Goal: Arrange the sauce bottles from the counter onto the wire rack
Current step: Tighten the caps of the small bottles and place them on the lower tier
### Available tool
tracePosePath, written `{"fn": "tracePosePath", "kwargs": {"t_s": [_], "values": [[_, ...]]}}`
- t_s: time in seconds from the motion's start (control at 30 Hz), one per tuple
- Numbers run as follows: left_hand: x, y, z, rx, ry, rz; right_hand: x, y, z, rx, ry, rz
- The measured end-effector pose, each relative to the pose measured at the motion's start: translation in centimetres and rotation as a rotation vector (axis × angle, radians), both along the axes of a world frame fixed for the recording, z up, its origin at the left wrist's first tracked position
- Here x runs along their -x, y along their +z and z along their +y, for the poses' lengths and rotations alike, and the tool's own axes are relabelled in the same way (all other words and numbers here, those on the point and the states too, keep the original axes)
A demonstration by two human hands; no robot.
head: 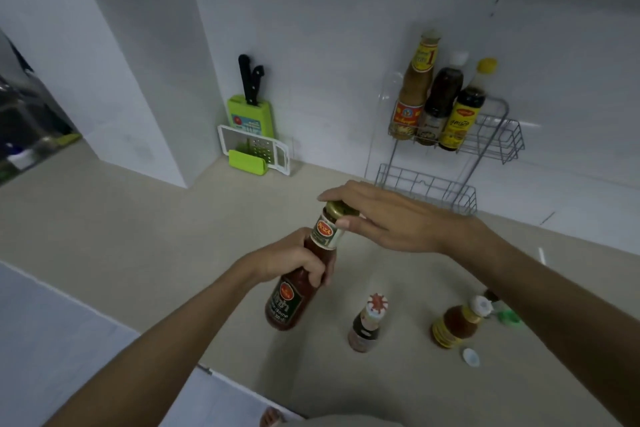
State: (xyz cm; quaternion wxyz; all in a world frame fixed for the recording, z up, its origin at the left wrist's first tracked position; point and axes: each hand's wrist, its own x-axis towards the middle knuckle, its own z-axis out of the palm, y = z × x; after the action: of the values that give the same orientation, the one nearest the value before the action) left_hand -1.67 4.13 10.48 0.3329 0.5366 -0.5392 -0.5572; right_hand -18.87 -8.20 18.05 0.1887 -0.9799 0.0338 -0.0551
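Note:
My left hand (298,258) grips the body of a red ketchup bottle (294,295) held above the counter. My right hand (388,218) rests its fingers on the bottle's gold cap (337,209). A two-tier wire rack (450,156) stands against the back wall; its upper tier holds three bottles: a tan sauce bottle (414,90), a dark bottle with a white cap (440,100) and a yellow-capped dark bottle (465,107). On the counter near me stand a small dark bottle with a red-white cap (367,322) and an amber bottle with a yellow label (455,324).
A green knife holder with two black-handled knives (250,104) and a white grater (256,149) lean in the back corner. A small white cap (471,356) and a green item (509,317) lie beside the amber bottle. The rack's lower tier (426,184) holds nothing.

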Motion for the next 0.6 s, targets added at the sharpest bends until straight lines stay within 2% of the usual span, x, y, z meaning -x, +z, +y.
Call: {"fn": "tracePosePath", "kwargs": {"t_s": [0.3, 0.4, 0.47, 0.5, 0.57, 0.6], "values": [[1.3, 2.6, -4.4, -0.074, -0.281, -0.084, 2.1, 1.8, -2.0, 0.254, -0.043, -0.049], [2.3, 2.1, -6.1, -0.064, -0.105, -0.159, 2.3, 0.5, -2.5, 0.344, -0.285, -0.060], [3.3, 1.2, -6.7, 0.002, 0.163, -0.278, 1.9, -0.6, -2.1, 0.428, -0.511, -0.055], [3.8, 1.0, -6.6, 0.047, 0.274, -0.374, 1.5, -1.0, -1.7, 0.499, -0.551, -0.098], [4.1, 0.5, -6.7, 0.094, 0.322, -0.406, 1.1, -0.9, -1.3, 0.488, -0.582, -0.120], [3.8, 0.6, -6.7, 0.093, 0.247, -0.344, 1.3, -0.4, -1.2, 0.411, -0.563, -0.101]]}}
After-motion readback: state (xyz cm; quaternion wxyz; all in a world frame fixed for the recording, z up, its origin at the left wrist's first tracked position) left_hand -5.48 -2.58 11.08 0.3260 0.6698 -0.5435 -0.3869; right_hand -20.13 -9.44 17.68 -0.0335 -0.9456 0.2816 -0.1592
